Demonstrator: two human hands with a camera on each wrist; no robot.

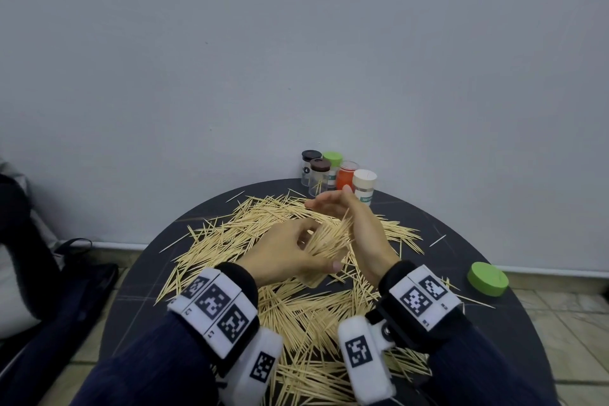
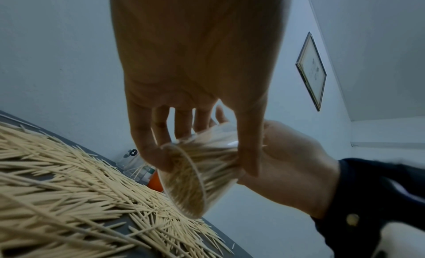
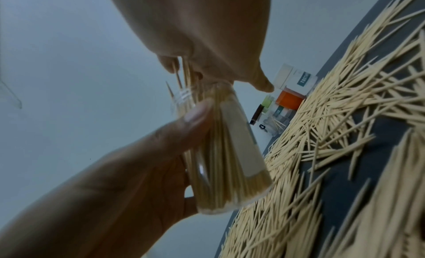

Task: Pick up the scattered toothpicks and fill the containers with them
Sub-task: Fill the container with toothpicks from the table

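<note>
Loose toothpicks (image 1: 296,316) cover the round dark table (image 1: 487,339). My left hand (image 1: 316,252) grips a clear container (image 1: 329,237) above the pile; it is tilted and packed with toothpicks. My right hand (image 1: 329,199) is open, palm against the toothpick ends sticking out of the container's mouth. In the left wrist view the fingers (image 2: 147,149) curl round the container (image 2: 190,180), with the right hand's palm (image 2: 287,162) behind it. The right wrist view shows the left thumb (image 3: 195,114) on the container (image 3: 230,153) and right fingers (image 3: 168,63) at the toothpick tips.
Several lidded jars (image 1: 333,175) stand at the table's far edge against the wall: two dark-lidded, one green-lidded, one orange, one white-lidded. A loose green lid (image 1: 487,278) lies near the right rim. A black bag (image 1: 66,290) sits on the floor at the left.
</note>
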